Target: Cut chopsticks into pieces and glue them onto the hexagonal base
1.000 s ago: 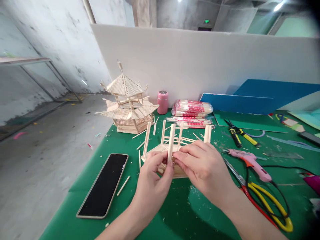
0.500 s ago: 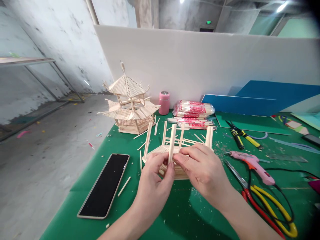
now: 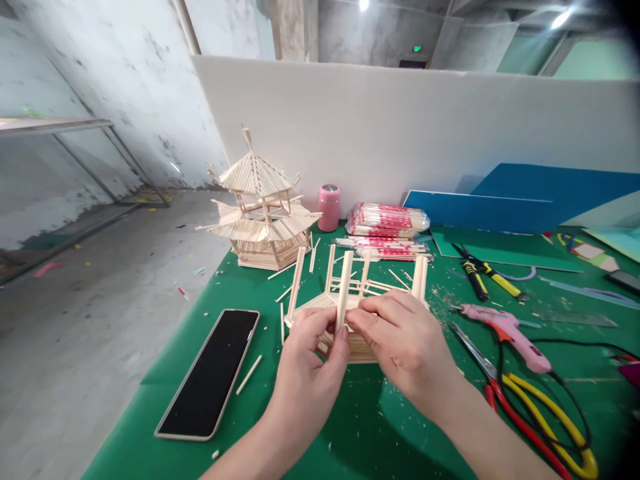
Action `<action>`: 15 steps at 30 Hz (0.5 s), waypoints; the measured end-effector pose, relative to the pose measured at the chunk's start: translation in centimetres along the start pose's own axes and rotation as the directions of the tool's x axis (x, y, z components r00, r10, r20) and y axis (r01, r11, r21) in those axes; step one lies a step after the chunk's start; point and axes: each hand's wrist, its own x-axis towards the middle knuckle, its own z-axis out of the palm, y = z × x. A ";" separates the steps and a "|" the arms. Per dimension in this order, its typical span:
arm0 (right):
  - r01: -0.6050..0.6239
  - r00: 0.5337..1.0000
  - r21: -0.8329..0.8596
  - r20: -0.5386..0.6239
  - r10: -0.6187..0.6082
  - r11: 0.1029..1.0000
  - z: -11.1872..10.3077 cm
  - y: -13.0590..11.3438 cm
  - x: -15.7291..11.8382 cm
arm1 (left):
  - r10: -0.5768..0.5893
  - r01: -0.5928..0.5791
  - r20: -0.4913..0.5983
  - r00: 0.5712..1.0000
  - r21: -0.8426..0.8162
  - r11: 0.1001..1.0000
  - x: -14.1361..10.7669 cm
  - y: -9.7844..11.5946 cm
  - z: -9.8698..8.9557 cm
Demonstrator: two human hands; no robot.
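A pale wooden stick post stands nearly upright at the front of a half-built frame of wooden sticks. My left hand pinches the post near its foot between thumb and fingers. Close on the other side, my right hand has its thumb and fingertips pressed together at the post's base; whatever lies between them is hidden. More posts, such as the left one, rise from the frame's other corners. Both hands cover much of the frame's front.
A stick pagoda model stands behind on the left, beside a pink flask and bagged sticks. A phone lies left. On the right are pliers, a pink glue gun and red-and-yellow-handled scissors.
The whole view has shifted very slightly. Both hands keep the same grip at the post, and nothing on the table has visibly moved.
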 end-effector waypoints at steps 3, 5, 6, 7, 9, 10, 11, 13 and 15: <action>-0.009 1.000 0.014 -0.001 0.009 1.000 0.0 0.0 0.0 | 0.006 -0.006 -0.002 1.000 -0.001 1.000 -0.1 -0.1 0.0; -0.008 1.000 0.024 0.001 0.008 1.000 0.0 0.0 0.0 | 0.004 -0.004 0.000 1.000 -0.002 1.000 -0.2 -0.1 0.0; -0.008 1.000 0.028 0.002 0.008 1.000 -0.1 0.0 0.1 | 0.001 -0.001 0.001 1.000 -0.002 1.000 -0.2 -0.2 0.0; -0.007 1.000 0.031 0.002 0.007 0.999 -0.1 0.0 0.1 | -0.003 0.003 0.003 1.000 -0.001 1.000 -0.2 -0.2 0.0; -0.006 1.000 0.033 0.000 0.006 0.999 -0.1 -0.1 0.1 | -0.011 0.011 0.003 1.000 0.001 1.000 -0.2 -0.2 0.0; -0.005 1.000 0.031 -0.002 0.005 0.999 -0.2 -0.1 0.1 | -0.014 0.014 0.004 1.000 0.002 1.000 -0.2 -0.2 0.0; -0.005 1.000 0.029 -0.004 0.005 1.000 -0.1 -0.1 0.1 | -0.016 0.016 0.002 1.000 0.004 1.000 -0.1 -0.2 0.0; -0.005 1.000 0.027 -0.005 0.005 1.000 -0.1 -0.1 0.1 | -0.017 0.017 0.002 1.000 0.011 1.000 0.0 -0.2 0.0; -0.007 1.000 0.028 -0.007 0.007 1.000 0.0 -0.1 0.1 | -0.017 0.017 0.004 1.000 0.014 1.000 0.0 -0.2 0.1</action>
